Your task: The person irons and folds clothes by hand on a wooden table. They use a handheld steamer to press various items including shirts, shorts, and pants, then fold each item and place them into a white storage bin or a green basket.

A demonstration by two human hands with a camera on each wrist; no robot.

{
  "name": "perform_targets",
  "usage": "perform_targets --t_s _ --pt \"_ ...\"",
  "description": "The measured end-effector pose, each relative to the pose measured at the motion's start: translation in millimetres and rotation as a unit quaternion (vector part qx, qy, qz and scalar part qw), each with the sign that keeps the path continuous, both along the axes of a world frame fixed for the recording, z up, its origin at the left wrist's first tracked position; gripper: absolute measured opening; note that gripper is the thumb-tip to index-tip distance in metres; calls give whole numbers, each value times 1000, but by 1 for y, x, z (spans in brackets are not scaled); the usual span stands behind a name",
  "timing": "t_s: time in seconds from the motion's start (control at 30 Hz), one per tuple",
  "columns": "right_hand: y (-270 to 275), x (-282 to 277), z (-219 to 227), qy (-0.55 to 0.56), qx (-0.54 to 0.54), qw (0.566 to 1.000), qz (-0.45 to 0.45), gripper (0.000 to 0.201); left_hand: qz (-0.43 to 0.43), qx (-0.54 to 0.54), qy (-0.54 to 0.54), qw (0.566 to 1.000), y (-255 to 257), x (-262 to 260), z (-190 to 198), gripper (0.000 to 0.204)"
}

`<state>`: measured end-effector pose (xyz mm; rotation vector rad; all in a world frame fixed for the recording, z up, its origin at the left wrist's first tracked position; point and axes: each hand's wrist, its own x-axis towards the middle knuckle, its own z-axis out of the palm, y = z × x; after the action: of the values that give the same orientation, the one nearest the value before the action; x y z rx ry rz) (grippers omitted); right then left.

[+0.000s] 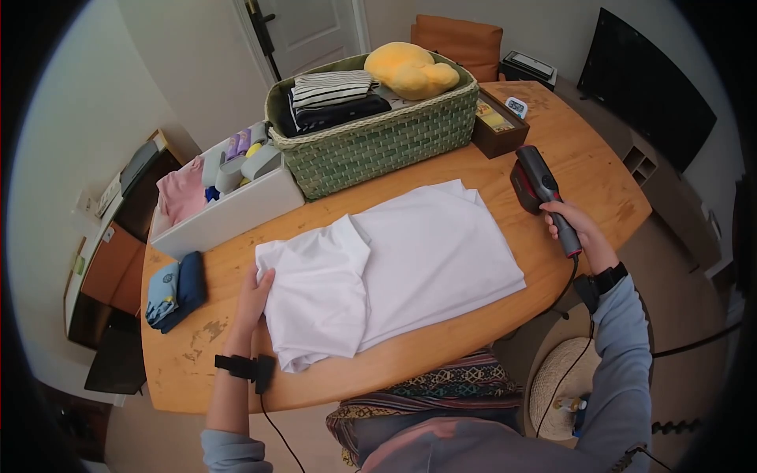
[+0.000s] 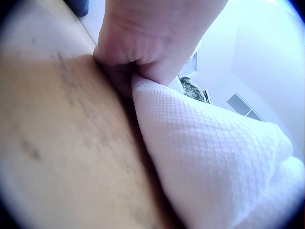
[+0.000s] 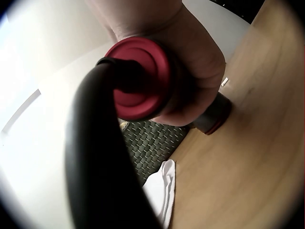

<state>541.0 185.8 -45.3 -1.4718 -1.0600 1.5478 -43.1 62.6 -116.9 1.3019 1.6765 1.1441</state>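
Observation:
A white garment (image 1: 434,260) lies flat on the wooden table, with its left part folded over on top. My left hand (image 1: 254,296) pinches the left edge of that folded part, thumb on top. In the left wrist view, the waffle-textured white cloth (image 2: 205,148) runs out from under the curled left hand (image 2: 143,43). My right hand (image 1: 579,229) grips the handle of a dark handheld garment steamer (image 1: 538,180), held to the right of the garment. Its red end cap (image 3: 143,78) and thick black cord (image 3: 95,157) fill much of the right wrist view.
Behind the garment stands a green woven basket (image 1: 378,150) with folded clothes and a yellow plush toy (image 1: 410,71). A white box (image 1: 229,213) of small items is left of it, a brown box (image 1: 505,130) right. Folded blue clothes (image 1: 177,292) lie at the table's left edge.

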Motion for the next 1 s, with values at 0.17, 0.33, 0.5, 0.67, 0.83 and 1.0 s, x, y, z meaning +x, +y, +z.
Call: perform_targets --t_s 0.17,0.33,0.5,0.67,0.83,1.0 --pt "10 14 -4 -24 -5 1000 6 22 2 -6 -8 1000 0 2 1 39" --pt "12 19 7 -148 27 987 63 32 11 0 3 1000 0 -1 -3 38" --pt "7 -15 14 -537 356 765 8 35 6 -1 -18 1000 -1 5 3 38" --pt "27 -71 -1 -427 374 817 101 20 -5 4 -16 1000 -1 3 2 38" --pt "63 -118 -31 -478 337 800 134 23 -9 8 -32 999 -1 3 2 38" --pt "80 -134 -39 -491 245 822 151 32 -10 -5 -34 999 -1 1 2 38"
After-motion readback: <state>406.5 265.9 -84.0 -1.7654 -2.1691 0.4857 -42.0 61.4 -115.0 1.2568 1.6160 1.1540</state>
